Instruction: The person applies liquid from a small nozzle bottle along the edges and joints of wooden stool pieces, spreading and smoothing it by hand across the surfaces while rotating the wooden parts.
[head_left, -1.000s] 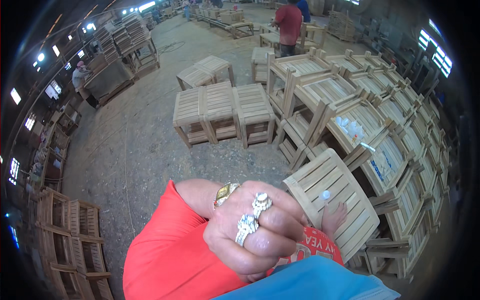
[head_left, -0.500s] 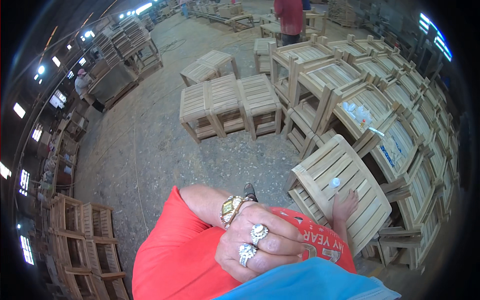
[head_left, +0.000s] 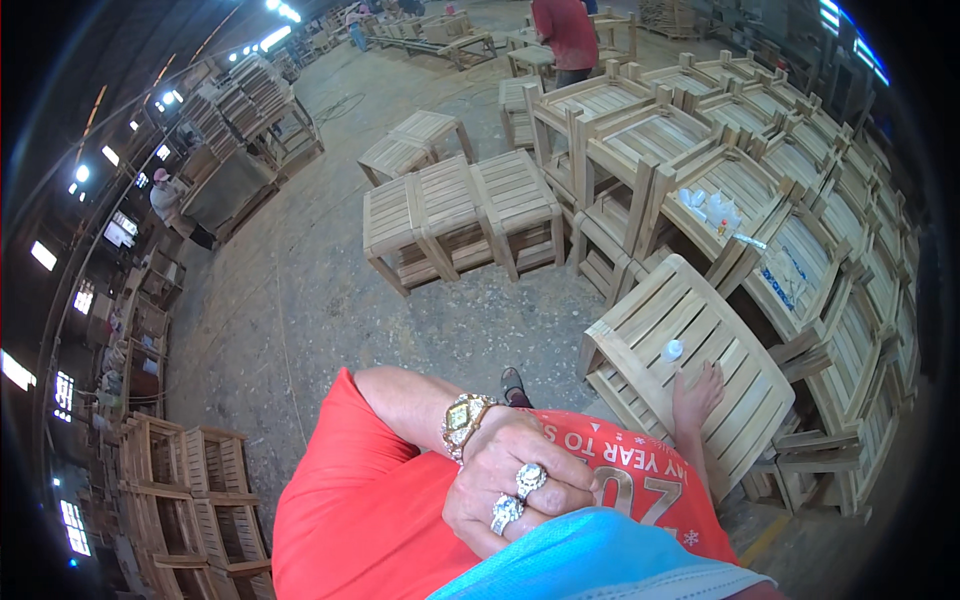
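My left hand (head_left: 515,480), with a gold watch (head_left: 463,425) on the wrist and two large-stoned rings, is closed in front of my red shirt (head_left: 385,505). Its fingertips are hidden behind light-blue fabric (head_left: 610,555), so what it holds, if anything, does not show. Fingers apart, my right hand (head_left: 697,398) lies on the slatted top of a wooden stool (head_left: 735,345) at my right. Just beyond those fingers a small whitish bottle (head_left: 672,350) stands on the slats.
Stacked wooden stools (head_left: 650,150) fill the right side; one top carries clear plastic items (head_left: 710,208), another blue-and-white strips (head_left: 785,280). More stools (head_left: 445,200) stand ahead, wooden frames (head_left: 190,490) at lower left. A person in red (head_left: 565,35) and one in a cap (head_left: 170,200) are farther off.
The view has shifted slightly, showing more of the far workshop. My left hand stays curled at my chest, and my right hand stays on the stool.
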